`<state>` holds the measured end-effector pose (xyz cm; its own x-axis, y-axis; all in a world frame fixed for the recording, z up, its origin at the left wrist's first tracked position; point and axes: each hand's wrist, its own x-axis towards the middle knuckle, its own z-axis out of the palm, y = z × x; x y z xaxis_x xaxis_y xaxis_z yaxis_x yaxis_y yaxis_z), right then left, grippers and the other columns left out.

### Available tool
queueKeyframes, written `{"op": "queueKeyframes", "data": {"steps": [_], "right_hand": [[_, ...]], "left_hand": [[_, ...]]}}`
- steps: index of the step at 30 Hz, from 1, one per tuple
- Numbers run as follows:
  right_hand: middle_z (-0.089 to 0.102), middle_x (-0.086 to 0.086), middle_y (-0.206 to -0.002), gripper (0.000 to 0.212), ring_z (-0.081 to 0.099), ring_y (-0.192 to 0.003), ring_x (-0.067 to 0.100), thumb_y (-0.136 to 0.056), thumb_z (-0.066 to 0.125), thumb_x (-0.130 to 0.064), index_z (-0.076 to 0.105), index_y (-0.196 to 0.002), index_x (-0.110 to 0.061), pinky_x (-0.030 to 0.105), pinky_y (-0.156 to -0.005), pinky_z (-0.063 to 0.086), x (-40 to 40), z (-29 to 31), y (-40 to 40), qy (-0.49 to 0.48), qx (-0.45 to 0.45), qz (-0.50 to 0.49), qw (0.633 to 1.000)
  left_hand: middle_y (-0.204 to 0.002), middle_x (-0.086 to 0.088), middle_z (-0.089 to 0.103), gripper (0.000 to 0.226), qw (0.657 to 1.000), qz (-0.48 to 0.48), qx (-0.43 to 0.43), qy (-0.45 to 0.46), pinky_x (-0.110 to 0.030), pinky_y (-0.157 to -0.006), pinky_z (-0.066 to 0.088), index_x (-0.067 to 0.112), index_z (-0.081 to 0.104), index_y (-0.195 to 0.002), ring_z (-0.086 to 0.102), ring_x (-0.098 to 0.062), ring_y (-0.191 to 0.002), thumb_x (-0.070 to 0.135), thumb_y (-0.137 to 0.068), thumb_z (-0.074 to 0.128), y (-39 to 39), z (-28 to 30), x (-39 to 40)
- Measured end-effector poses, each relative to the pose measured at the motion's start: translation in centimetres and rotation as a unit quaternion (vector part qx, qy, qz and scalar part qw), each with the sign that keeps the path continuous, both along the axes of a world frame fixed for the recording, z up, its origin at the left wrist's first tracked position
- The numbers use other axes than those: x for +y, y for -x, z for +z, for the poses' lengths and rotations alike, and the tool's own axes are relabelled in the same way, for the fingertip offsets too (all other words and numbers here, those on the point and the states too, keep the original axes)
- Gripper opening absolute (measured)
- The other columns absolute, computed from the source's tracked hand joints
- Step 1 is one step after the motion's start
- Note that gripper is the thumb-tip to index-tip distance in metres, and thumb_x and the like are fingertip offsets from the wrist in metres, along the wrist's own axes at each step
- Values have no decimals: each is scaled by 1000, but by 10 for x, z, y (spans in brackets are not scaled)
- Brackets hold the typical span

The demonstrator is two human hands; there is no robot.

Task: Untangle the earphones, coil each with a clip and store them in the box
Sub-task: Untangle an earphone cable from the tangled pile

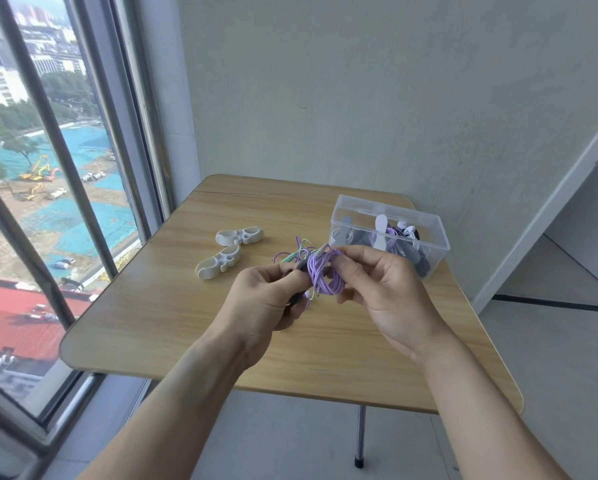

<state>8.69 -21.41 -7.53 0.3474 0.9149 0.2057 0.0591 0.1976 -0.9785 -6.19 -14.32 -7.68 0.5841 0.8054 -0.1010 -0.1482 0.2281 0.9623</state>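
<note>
Head view looks down on a small wooden counter (pixel 172 327) beside a window (pixel 48 168). Both hands are raised over the middle of the counter, close together. The left hand (pixel 262 299) has a narrow grip, fingers curled round a dark clip (pixel 295 297) that is mostly hidden inside the fist; only its ends show. The right hand (pixel 384 289) pinches a coil of purple earphones (pixel 321 275) between thumb and fingertips, the coil sitting between the two hands and against the clip. How the cable passes through the clip cannot be made out. Behind the hands a loose tangle of thin green and purple wire (pixel 299 252) lies on the counter, partly covered by the fingers. Two white clips (pixel 238 236) (pixel 217 263) lie left of it, near each other. A clear plastic box (pixel 387 233) stands at the far right corner, holding several clipped coils whose shapes blur together through the walls.
</note>
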Motion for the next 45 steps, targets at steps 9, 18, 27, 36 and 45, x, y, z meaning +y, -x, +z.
{"op": "queueKeyframes", "data": {"steps": [9,18,27,36,45], "right_hand": [[72,6,-85,14,62,-77,19,-95,61,-16,72,-101,-9,29,-60,50,-3,2,4,21,2,3,1000],[63,7,-66,17,53,-56,11,-97,60,-5,74,-88,-3,27,-55,53,-3,0,8,109,-58,-36,992],[60,3,-66,27,57,-57,6,-91,57,8,69,-78,-12,25,-56,52,-4,0,15,122,-79,3,989],[70,24,-108,18,68,-90,28,-100,50,-3,61,-110,8,34,-68,59,-3,-4,10,202,-6,64,977],[72,12,-77,9,70,-68,18,-90,64,7,70,-84,3,25,-63,58,-4,6,11,120,73,-55,989]], "left_hand": [[-57,-5,38,36,1000,-12,-16,0,-23,-46,16,18,62,-55,34,-11,-42,5,-89,62,-1,0,0],[-65,-5,53,31,995,-16,-58,-85,-33,-54,24,14,42,-86,44,-20,-53,8,-61,60,-3,-7,-3],[-95,-6,71,28,963,41,22,-264,-48,-87,55,39,72,-99,64,-31,-99,47,-73,75,-11,-15,-8],[-100,6,47,14,929,22,27,-368,-14,-81,43,38,54,-98,50,-18,-94,37,-88,65,-14,-18,-15],[-99,20,45,13,869,101,55,-482,-50,-87,43,47,45,-99,49,-16,-94,47,-93,56,-21,-21,-19]]}}
